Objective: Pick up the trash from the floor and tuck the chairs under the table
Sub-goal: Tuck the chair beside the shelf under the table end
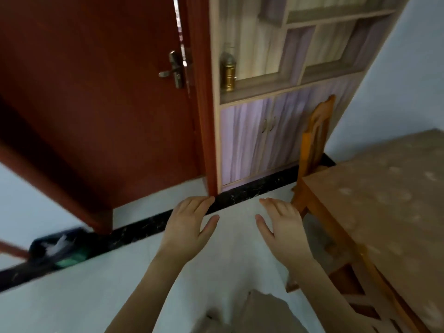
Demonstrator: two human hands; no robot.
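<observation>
My left hand [191, 223] and my right hand [282, 223] are stretched out palm down over the white floor, fingers apart, holding nothing. The wooden table [384, 200] with a beige patterned top fills the right side. One wooden chair [314, 138] stands at the table's far end, its backrest upright against the cabinet. Another wooden chair [355, 284] sits along the table's near side, just right of my right forearm. A dark bin [60, 246] with white and green trash inside rests on the floor at the left, by the wall.
A red-brown door [96, 104] with a metal handle stands ahead on the left. A purple and wood cabinet [276, 116] holding a brass container [229, 70] stands beside it. A black strip [252, 191] runs along the floor's edge.
</observation>
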